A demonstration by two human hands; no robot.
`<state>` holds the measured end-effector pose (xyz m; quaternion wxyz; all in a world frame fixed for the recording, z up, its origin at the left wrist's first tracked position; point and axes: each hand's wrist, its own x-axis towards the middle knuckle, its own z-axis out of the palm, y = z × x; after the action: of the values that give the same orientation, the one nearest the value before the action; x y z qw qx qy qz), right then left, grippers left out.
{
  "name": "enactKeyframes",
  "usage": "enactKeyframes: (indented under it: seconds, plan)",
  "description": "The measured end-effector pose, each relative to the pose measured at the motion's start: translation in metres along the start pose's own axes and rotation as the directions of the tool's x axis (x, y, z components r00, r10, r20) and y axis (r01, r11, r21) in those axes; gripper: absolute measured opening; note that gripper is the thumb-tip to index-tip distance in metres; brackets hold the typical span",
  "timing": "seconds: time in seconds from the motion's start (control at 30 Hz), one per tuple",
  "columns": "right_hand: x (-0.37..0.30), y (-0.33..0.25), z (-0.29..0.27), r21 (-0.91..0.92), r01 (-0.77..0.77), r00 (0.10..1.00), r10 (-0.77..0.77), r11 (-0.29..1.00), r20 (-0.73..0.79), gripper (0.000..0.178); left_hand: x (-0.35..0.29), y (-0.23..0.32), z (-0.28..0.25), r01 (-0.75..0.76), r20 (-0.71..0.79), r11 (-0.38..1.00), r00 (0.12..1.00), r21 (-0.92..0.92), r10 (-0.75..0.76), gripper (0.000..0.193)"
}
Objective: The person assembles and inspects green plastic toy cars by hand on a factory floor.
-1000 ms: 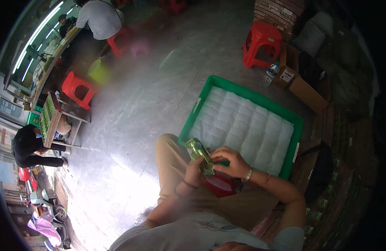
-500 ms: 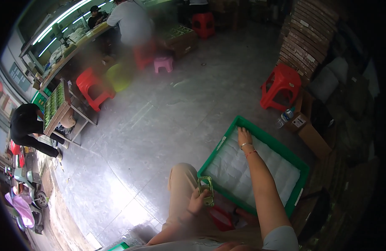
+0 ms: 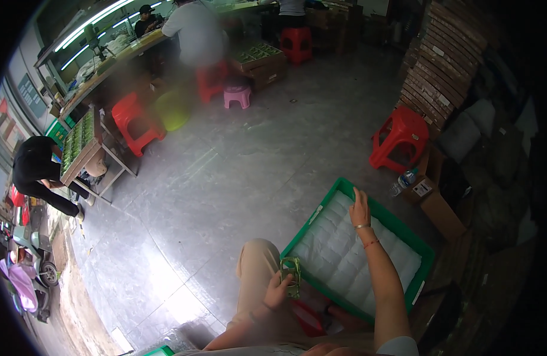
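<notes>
My left hand grips a small green rectangular frame-like piece, held upright beside my knee at the near left corner of a green tray. What the piece is, I cannot make out. White padded sheeting with rows of bumps fills the tray; whatever lies under it is hidden. Over the tray's far end is my right hand, its fingers stretched toward the far right rim, with nothing visible in them. Whether it touches the sheeting or the rim, I cannot tell. A bracelet and a red cord circle that wrist.
Beyond the tray stand a red stool, a plastic bottle and a cardboard box. Stacked flat boards rise behind them. At left, a person in black bends beside a table of green pieces. Others sit at a workbench.
My right hand has shifted a little rightward from the sheeting toward the tray's far right rim. The left hand keeps the green piece. The whole view has shifted slightly.
</notes>
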<state>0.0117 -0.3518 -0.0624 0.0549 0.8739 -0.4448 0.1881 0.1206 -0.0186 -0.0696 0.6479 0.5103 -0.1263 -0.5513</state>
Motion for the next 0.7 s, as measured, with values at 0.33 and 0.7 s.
enactKeyframes:
  seconds: [0.33,0.7]
  plan:
    - [-0.192,0.001,-0.077,0.726,-0.522,0.488,0.540,-0.449,0.685,0.030,-0.021,0.015,0.021,0.088,0.020,0.993,0.996,0.084,-0.090,0.040]
    - [-0.176,-0.088,-0.228,0.982,-0.186,0.814,0.565,0.027,0.138,0.009,-0.027,0.058,0.080,0.274,0.241,0.960,0.937,-0.057,-0.253,0.038]
